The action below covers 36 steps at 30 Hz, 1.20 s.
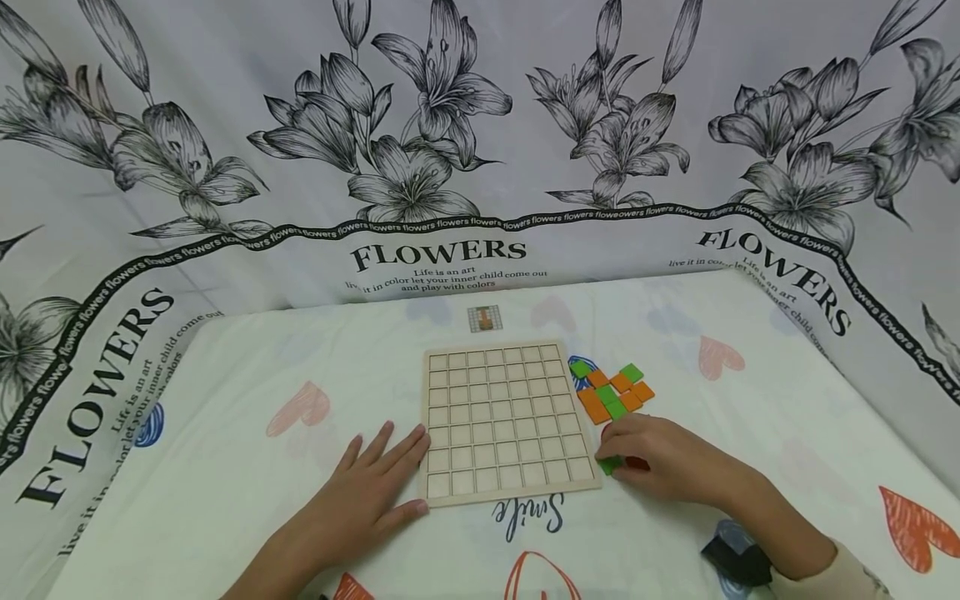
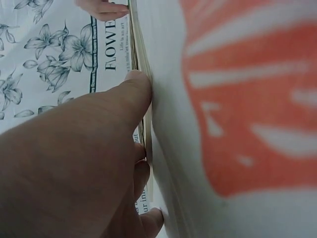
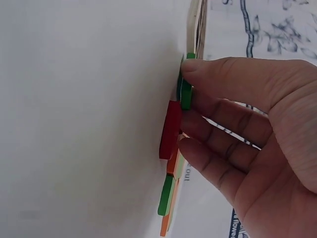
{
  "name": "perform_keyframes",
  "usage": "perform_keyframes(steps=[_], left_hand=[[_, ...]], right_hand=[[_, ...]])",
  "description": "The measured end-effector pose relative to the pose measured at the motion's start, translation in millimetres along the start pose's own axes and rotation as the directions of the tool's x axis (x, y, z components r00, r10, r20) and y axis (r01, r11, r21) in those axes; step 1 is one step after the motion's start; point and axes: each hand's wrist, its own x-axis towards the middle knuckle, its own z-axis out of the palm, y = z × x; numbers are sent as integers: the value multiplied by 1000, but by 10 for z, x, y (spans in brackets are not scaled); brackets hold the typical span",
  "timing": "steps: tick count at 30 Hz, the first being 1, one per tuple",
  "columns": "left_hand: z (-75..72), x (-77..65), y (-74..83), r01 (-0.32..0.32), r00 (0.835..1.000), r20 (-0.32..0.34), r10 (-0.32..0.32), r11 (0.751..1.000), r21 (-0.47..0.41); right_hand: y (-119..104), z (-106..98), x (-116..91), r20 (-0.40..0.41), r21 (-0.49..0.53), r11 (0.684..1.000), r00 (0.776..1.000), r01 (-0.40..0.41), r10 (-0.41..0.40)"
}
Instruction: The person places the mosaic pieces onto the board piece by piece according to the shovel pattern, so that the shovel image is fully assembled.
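A square wooden grid board (image 1: 504,429) with rows of bare cells lies flat on the cloth. My left hand (image 1: 372,502) rests on the cloth with spread fingers, its fingertips and thumb at the board's left edge. Beside the lower right corner, my right hand (image 1: 660,460) pinches a green tile (image 3: 186,91) between thumb and fingers, low over the cloth. A red tile (image 3: 170,130) shows just below the fingertips in the right wrist view; in the head view the hand mostly covers it. Orange and green tiles (image 1: 611,390) lie in a loose cluster beyond that hand.
A small picture card (image 1: 484,318) lies behind the board. The white cloth (image 1: 360,350) has printed hearts and lettering. A flower-printed curtain (image 1: 480,150) stands at the back. Near my right forearm sits a black object (image 1: 738,560).
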Motion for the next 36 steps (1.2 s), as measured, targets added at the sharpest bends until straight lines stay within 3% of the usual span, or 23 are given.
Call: perform_keyframes(steps=[7, 16, 22, 27, 36], left_hand=[[6, 1, -2, 17, 1000, 17, -17, 1000, -10], [32, -6, -7, 16, 1000, 4, -16, 1000, 3], [39, -19, -23, -14, 1000, -13, 14, 1000, 18], [27, -10, -26, -31, 999, -12, 31, 999, 21], [8, 18, -12, -71, 997, -8, 71, 997, 18]], right_hand=[[37, -7, 57, -43, -39, 997, 997, 62, -64], [83, -30, 185, -32, -71, 991, 993, 112, -114], [118, -55, 298, -10, 1, 996, 996, 91, -91], [135, -61, 408, 17, -24, 998, 998, 63, -63], [178, -51, 579, 5, -29, 990, 990, 139, -139]])
